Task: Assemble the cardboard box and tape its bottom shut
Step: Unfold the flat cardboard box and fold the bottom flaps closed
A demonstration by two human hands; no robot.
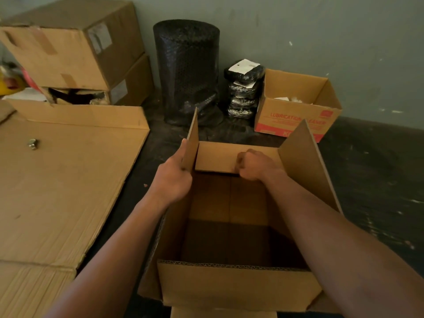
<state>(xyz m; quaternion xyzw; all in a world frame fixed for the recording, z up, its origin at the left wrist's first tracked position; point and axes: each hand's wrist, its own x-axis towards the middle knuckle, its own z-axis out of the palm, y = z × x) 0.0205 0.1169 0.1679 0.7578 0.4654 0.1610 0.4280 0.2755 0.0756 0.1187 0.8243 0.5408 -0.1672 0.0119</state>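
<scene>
Cardboard box (pixel 234 285) stood open-topped on a dark surface (pixel 367 171), directly below the camera, its four top flaps raised or folded. Left hand (pixel 171 180) had its grip closed around the lower edge of the box's upright left flap (pixel 191 143). Right hand (pixel 252 165) was curled into a fist on the box's far flap (pixel 215 157), which leaned inward; whether it gripped the cardboard could not be told. Beyond the box stood a black bubble-wrap roll (pixel 187 70), a stack of black-wrapped packets (pixel 244 88), and a small open carton printed with red lettering (pixel 296 109). Left of the box lay a flattened cardboard sheet (pixel 57 180) with a small metal nut (pixel 32 143) on it, and behind that sheet, two stacked brown cartons (pixel 75 53).
</scene>
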